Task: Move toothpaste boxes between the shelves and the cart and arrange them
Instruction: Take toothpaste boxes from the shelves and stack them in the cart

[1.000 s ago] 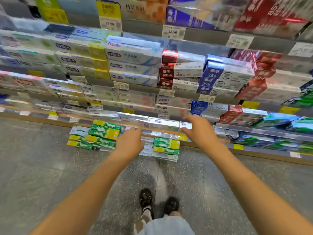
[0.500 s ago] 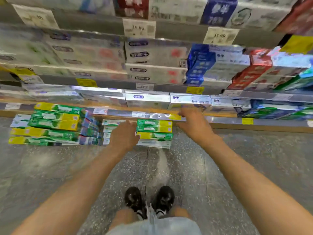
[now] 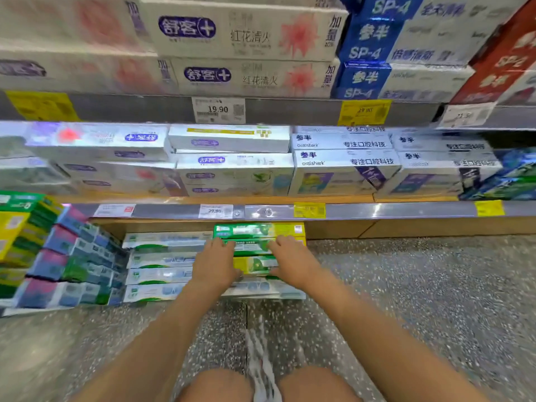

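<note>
Both hands are down on a short stack of green toothpaste boxes [image 3: 255, 247] that sits on the floor [image 3: 420, 300] just in front of the bottom shelf edge [image 3: 377, 210]. The left hand [image 3: 214, 265] rests on the stack's left end, fingers bent over the green box second from the top, thumb toward the yellow-green box below it. The right hand [image 3: 293, 264] mirrors it on the right end, fingers reaching to the same green box, palm over the lower ones. So the stack lies btwn the two hands, w/ its middle showing in the gap. Motion blur makes it hard to tell whether either grip is truly clamped or only pressing; fingers look curled around the box ends. Just left of the stack, touching or nearly so, is a pile of white-and-green boxes [image 3: 162, 265], and further left a bigger heap of green, yellow and purple boxes [image 3: 58, 250]. Above, the bottom shelf holds rows of white boxes [image 3: 232, 158] w/ price tags [image 3: 215, 210] on its front rail. The person's bare knees show at the lower edge.
</note>
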`<move>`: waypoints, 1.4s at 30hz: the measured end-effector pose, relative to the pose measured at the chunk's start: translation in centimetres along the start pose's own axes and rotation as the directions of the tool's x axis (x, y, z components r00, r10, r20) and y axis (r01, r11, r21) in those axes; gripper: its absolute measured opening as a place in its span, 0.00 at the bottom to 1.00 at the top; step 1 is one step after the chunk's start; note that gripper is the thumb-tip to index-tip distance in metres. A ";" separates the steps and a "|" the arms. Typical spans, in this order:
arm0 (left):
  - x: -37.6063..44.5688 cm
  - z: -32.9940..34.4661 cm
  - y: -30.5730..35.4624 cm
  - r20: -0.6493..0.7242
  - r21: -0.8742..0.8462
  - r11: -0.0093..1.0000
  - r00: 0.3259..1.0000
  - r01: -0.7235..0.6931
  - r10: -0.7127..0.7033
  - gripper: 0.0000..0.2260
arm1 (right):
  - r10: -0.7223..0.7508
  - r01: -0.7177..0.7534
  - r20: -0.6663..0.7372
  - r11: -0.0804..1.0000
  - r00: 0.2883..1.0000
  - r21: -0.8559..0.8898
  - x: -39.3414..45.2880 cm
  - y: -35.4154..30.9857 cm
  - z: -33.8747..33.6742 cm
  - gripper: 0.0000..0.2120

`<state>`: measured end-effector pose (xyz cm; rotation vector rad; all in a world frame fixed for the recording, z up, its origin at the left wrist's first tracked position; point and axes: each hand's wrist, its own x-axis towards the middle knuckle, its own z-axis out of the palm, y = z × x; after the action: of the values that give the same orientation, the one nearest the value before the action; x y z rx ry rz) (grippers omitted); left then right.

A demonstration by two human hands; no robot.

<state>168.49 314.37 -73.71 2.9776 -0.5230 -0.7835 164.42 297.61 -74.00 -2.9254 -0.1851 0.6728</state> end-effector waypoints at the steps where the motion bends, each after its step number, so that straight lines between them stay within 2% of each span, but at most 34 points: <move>1: 0.6 0.7 -0.1 -0.021 -0.005 1.000 1.000 0.009 -0.009 0.28 | -0.022 0.023 0.006 0.998 1.000 -0.053 0.7 0.1 1.0 0.25; 4: 1.8 2.2 -0.3 -0.047 -0.060 0.998 0.999 -0.009 0.006 0.33 | -0.040 0.041 0.008 0.988 0.999 -0.151 1.8 0.1 3.4 0.26; 8: 2.8 2.5 -1.1 -0.094 -0.150 0.986 0.994 -0.068 0.054 0.33 | 0.000 -0.015 -0.089 0.987 0.996 -0.157 2.6 -0.7 4.8 0.26; 11: 1.9 1.7 -0.8 -0.150 -0.257 0.959 0.985 -0.119 0.082 0.33 | 0.021 -0.024 -0.060 0.998 0.998 -0.056 2.1 -1.6 4.2 0.27; 13: 1.1 0.7 -0.4 -0.171 -0.408 0.899 0.981 -0.157 0.093 0.33 | 0.008 -0.007 -0.033 1.000 0.999 0.014 0.9 -1.8 2.6 0.25; 16: 0.2 -1.3 -0.3 -0.094 -0.667 0.731 0.989 -0.145 0.111 0.36 | -0.173 0.168 -0.087 0.984 0.981 -0.064 -1.2 -1.6 -1.9 0.22; 18: -0.8 -2.1 0.0 -0.032 -0.793 0.589 0.977 -0.154 0.212 0.34 | -0.329 0.310 -0.132 0.940 0.935 -0.142 -2.3 -1.6 -5.6 0.18; 19: -1.4 -2.3 0.2 -0.030 -0.882 0.445 0.962 -0.153 0.271 0.32 | -0.402 0.373 -0.161 0.910 0.901 -0.184 -2.5 -1.6 -7.4 0.17; 20: -1.9 -2.4 0.4 -0.031 -0.962 0.250 0.952 -0.112 0.305 0.28 | -0.472 0.427 -0.197 0.874 0.860 -0.231 -2.5 -1.8 -8.9 0.15; 21: -2.5 -2.7 0.6 -0.036 -0.996 0.064 0.951 -0.058 0.307 0.23 | -0.544 0.479 -0.232 0.831 0.806 -0.282 -2.4 -2.1 -10.1 0.14; 22: -2.8 -2.9 0.6 -0.056 -0.997 -0.070 0.955 -0.038 0.292 0.20 | -0.611 0.523 -0.259 0.783 0.748 -0.337 -2.2 -2.5 -11.0 0.13; 24: -2.9 -3.1 0.4 -0.088 -0.985 -0.163 0.974 -0.054 0.208 0.17 | -0.679 0.552 -0.301 0.726 0.669 -0.410 -2.0 -3.4 -11.4 0.14; 26: -2.8 -2.8 -0.2 -0.092 -0.980 -0.188 0.988 -0.068 0.121 0.17 | -0.650 0.513 -0.409 0.759 0.641 -0.402 -1.4 -3.6 -10.6 0.19; 27: -2.8 -2.5 -0.6 -0.085 -0.976 -0.207 0.993 -0.067 0.077 0.18 | -0.581 0.484 -0.476 0.814 0.660 -0.321 -0.9 -3.5 -9.9 0.21; 29: -2.6 -1.9 -1.5 -0.059 -0.970 -0.234 0.998 -0.063 -0.027 0.19 | -0.312 0.359 -0.580 0.933 0.752 -0.037 0.3 -2.9 -8.2 0.19; 31: -2.6 -1.5 -2.4 -0.027 -0.962 -0.268 0.994 -0.055 -0.106 0.18 | -0.066 0.170 -0.493 0.971 0.867 0.170 2.0 -1.9 -6.1 0.15; 33: -2.7 -1.4 -2.9 -0.003 -0.951 -0.305 0.990 -0.046 -0.138 0.16 | -0.007 0.061 -0.306 0.984 0.952 0.165 3.6 -1.2 -3.5 0.15; 36: -2.9 -1.4 -3.2 -0.011 -0.952 -0.301 0.988 -0.057 -0.152 0.15 | 0.013 -0.005 -0.104 0.997 0.995 0.079 5.4 -0.8 0.1 0.21; 39: -2.8 -1.1 -3.4 -0.007 -0.958 -0.280 0.985 -0.056 -0.171 0.11 | 0.058 -0.058 -0.089 0.998 0.994 -0.002 6.3 -0.5 2.3 0.25; 42: -2.7 -0.8 -3.5 -0.014 -0.965 -0.254 0.986 -0.057 -0.168 0.14 | 0.076 -0.088 -0.112 0.990 0.991 -0.109 6.6 -0.7 3.3 0.30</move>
<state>167.75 318.47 -72.05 1.2986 0.3077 -0.4727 168.83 299.65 -79.63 -3.0839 -0.0952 0.5298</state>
